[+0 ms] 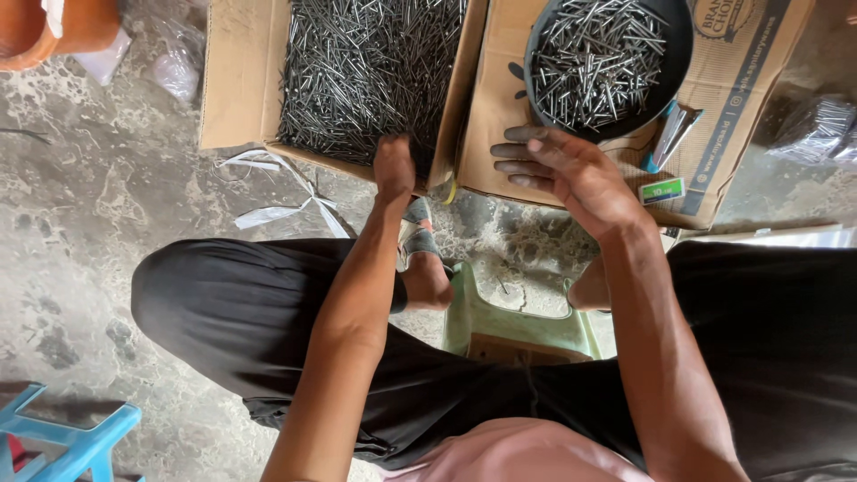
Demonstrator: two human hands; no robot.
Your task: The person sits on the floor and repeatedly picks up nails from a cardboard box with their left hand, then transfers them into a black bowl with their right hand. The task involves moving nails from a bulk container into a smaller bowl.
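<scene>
A cardboard box (234, 80) full of long steel nails (366, 71) stands on the floor ahead of me. My left hand (394, 165) reaches over its near edge into the nails; its fingers are hidden among them. To the right, a dark round pan (683, 54) holding more nails (594, 58) rests on a flattened cardboard sheet (714, 152). My right hand (562, 170) lies flat on that cardboard just below the pan, fingers spread, holding nothing.
I sit on a green plastic stool (513, 326), knees apart in black trousers. White plastic strapping (277, 210) lies on the stone floor. A blue stool (62, 437) is at bottom left, plastic bags (817, 125) at right, an orange object (54, 27) at top left.
</scene>
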